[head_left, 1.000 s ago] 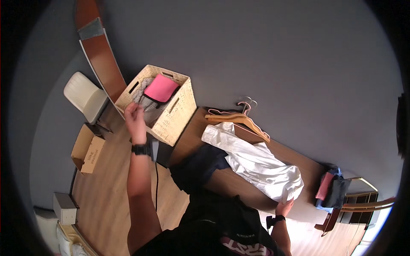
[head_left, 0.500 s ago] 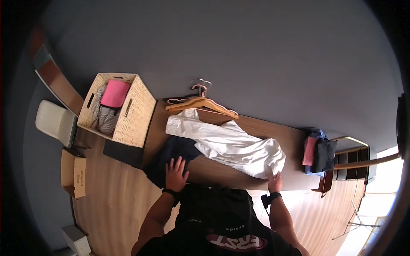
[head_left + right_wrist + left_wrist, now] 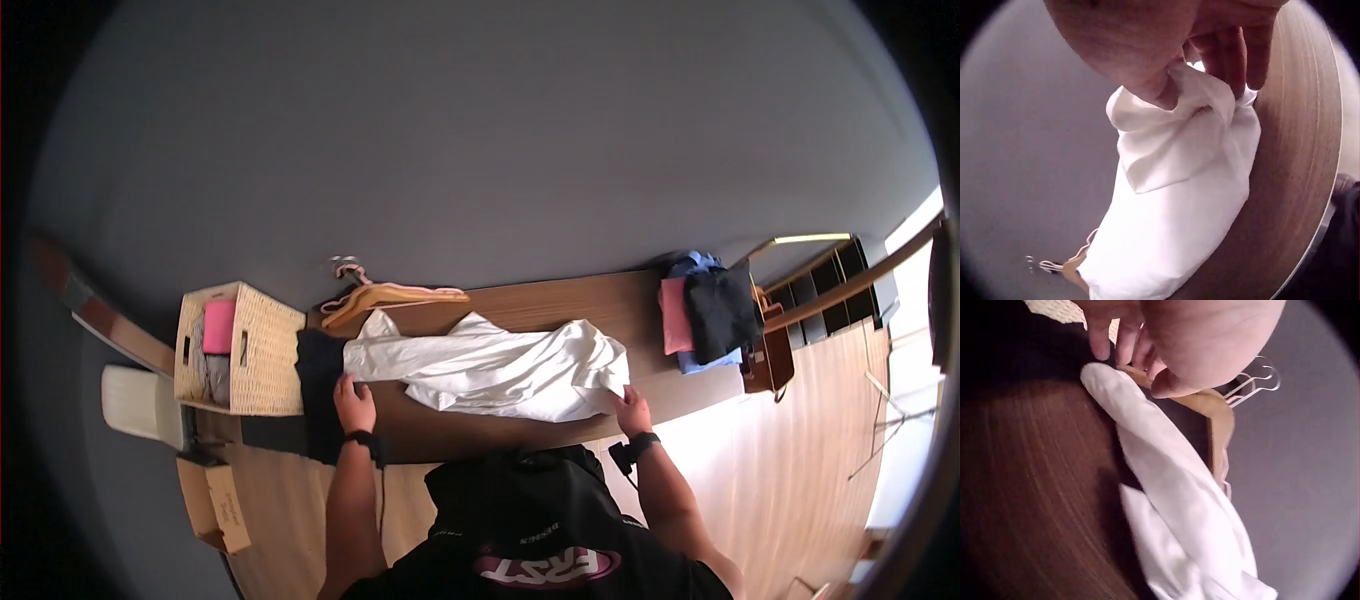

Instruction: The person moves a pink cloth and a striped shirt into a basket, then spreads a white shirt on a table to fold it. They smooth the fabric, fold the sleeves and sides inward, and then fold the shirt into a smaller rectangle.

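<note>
A white long-sleeved shirt [image 3: 510,372] lies crumpled lengthwise along the wooden table [image 3: 560,295]. My right hand [image 3: 631,411] pinches its right end; in the right wrist view, thumb and fingers hold a bunched fold of the white cloth [image 3: 1191,106]. At the opposite end, my left hand [image 3: 354,403] is over the cuff. The left wrist view has its fingers [image 3: 1127,344] loosely bent and spread just above the sleeve [image 3: 1147,431], not closed round it. Dark navy cloth [image 3: 320,375] hangs over the table's left end beside this hand.
Wooden and pink hangers [image 3: 395,293] lie behind the shirt. A woven basket [image 3: 270,350] with a pink folded cloth [image 3: 219,327] stands left. Folded clothes [image 3: 715,310] are stacked at the right end, near a brown bag [image 3: 768,365]. A cardboard box [image 3: 215,505] sits on the floor.
My left hand has come from the basket, across the navy cloth, to the shirt's cuff. My right hand has stayed at the shirt's right end. The head view has turned and shifted.
</note>
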The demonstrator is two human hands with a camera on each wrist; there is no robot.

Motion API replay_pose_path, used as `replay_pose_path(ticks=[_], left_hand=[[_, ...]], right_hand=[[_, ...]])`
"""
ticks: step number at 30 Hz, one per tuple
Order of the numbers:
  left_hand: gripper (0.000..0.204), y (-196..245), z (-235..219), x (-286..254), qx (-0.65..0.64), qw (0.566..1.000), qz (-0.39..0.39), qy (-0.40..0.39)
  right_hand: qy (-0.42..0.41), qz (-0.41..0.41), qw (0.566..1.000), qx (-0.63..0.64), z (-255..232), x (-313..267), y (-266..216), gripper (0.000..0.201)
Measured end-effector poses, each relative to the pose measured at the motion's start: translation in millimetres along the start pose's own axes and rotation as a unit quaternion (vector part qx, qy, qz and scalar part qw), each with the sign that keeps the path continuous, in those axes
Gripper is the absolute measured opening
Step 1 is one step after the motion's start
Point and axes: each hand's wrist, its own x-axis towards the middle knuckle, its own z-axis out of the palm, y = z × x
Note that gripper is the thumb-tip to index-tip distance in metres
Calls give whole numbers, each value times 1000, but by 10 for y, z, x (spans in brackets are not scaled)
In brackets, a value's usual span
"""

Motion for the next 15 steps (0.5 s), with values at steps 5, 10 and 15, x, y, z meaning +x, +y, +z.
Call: replay_pose_path(ticks=[5,10,15], left_hand=[[29,1678,-198,-624,-198,959,-145,-143],[46,2367,225,-1145,-228,923,169,-258],[61,2967,181,-1072,-112,935,257,-218]], right_hand=[[-174,2,982,70,-9,10,-227,30],[-419,-14,876,241,-220,-3,-716,28],[-459,-114,811,343,-626,133,-988,27]])
